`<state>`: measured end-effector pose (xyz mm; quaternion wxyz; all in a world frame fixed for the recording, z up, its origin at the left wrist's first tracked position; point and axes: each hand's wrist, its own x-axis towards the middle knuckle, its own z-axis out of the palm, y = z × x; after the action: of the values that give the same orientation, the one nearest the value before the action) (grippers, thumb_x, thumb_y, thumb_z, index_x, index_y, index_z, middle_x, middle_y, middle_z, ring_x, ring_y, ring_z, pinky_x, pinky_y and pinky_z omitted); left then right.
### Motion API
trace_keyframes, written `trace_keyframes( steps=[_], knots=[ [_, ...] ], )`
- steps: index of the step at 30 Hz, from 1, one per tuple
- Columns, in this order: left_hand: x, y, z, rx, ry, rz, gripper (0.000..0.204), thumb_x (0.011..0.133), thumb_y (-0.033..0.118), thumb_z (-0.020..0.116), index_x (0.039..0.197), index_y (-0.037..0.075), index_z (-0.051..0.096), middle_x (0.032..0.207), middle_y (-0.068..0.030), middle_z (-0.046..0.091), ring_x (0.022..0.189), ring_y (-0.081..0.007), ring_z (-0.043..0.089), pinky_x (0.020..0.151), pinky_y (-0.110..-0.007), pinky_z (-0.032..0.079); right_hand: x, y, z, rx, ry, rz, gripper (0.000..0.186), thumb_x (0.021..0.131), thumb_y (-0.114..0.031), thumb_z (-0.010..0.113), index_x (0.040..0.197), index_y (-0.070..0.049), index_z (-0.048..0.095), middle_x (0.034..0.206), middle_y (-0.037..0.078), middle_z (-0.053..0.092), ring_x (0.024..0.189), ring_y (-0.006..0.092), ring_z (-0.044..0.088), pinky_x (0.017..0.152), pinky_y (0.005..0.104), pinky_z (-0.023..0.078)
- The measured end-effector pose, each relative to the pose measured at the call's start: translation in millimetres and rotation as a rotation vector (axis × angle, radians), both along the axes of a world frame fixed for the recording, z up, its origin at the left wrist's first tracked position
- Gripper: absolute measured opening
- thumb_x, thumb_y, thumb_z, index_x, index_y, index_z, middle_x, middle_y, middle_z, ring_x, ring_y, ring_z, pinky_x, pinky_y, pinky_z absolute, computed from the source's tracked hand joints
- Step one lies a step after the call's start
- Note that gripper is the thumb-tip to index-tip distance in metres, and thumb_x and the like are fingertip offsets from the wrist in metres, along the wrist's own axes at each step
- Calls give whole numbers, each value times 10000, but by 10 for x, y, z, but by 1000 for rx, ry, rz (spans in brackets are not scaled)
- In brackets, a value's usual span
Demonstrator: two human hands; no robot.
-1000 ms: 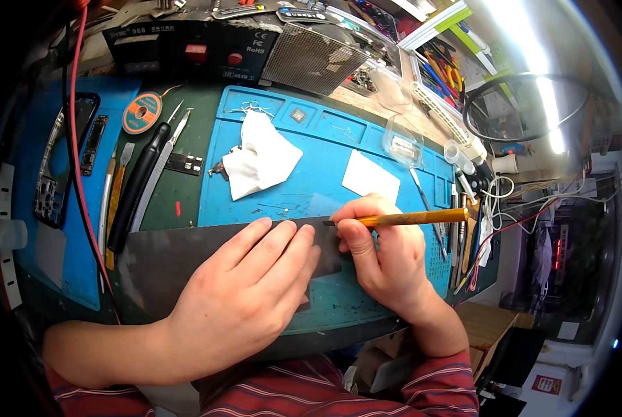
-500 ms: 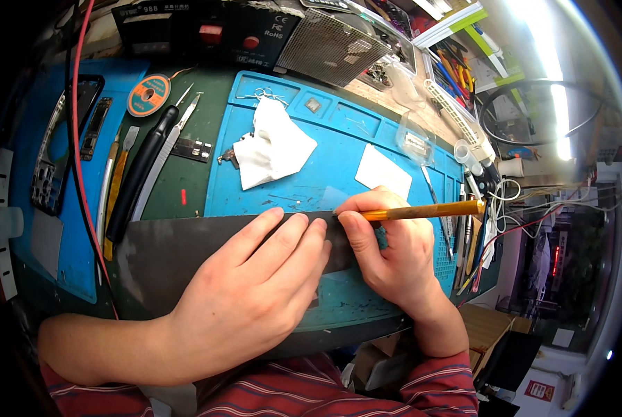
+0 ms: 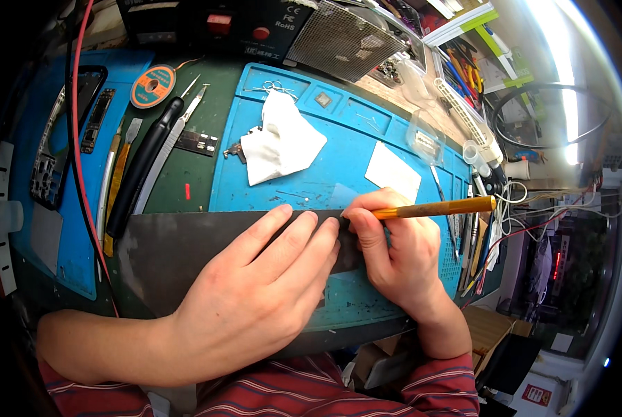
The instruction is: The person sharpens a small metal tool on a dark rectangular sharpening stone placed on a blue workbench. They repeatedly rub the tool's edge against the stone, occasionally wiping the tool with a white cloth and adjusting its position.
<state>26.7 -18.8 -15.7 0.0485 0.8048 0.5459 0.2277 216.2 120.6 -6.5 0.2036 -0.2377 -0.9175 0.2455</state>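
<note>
At my far left, a black rectangular phone frame is lying on a light-blue flat mat, and a narrow dark circuit board is lying just to its right. Next, a slim gold-handled scraper with a flat silver blade is lying beside a thick, black-handled tool, and a round orange spool is resting near the upper end of that handle. A long dark-grey flat sheet is stretching across in front of me, from the dark-green work surface onto a large bright-blue mat with compartments. My left hand is lying spread flat on the sheet, its 4 fingers pointing at the far edge, gripping nothing. Beyond them, a crumpled white tissue is sitting on the large mat. Farther right, a white square pad is lying just past my right hand, which is pinching a gold pen-shaped tool between thumb and fingers by the sheet's far edge; I cannot tell whether its tip is touching.
</note>
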Motion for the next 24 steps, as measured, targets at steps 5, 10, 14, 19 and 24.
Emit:
trace_keyframes(
  steps=[5,10,14,19,24],
  knots=[
    [-15,-3,2,8,9,-2,583,860,251,802,1359,-43,737,1445,-168,693,1333,-322,645,1187,-500,505,14,5,-40,8,31,8,85,1056,-60,735,1067,-1,674,931,118,723,704,323,701,609,402,544],
    [-10,12,1,3,-5,-5,583,854,253,806,1353,-42,741,1434,-168,700,1333,-322,646,1189,-506,505,37,-7,-16,-37,12,-13,76,1054,-47,732,1068,1,674,943,121,719,718,324,699,611,405,538],
    [-15,1,-4,11,3,-6,584,850,254,807,1350,-42,742,1434,-169,700,1333,-325,646,1191,-511,502,20,-8,-34,22,29,15,64,1052,-36,727,1067,-1,675,945,121,717,715,322,690,613,406,533],
    [-2,-2,4,1,-7,2,595,842,250,812,1356,-39,742,1437,-170,698,1335,-325,644,1195,-518,498,0,2,8,3,-4,13,65,1045,-29,731,1063,-3,675,945,116,715,727,315,687,621,401,532],
    [-5,0,10,-6,-1,2,603,838,255,814,1362,-36,742,1445,-167,696,1345,-322,638,1207,-522,489,23,-22,-8,12,11,13,70,1043,-27,733,1066,-3,672,941,114,714,722,315,685,622,400,532]
  ],
)
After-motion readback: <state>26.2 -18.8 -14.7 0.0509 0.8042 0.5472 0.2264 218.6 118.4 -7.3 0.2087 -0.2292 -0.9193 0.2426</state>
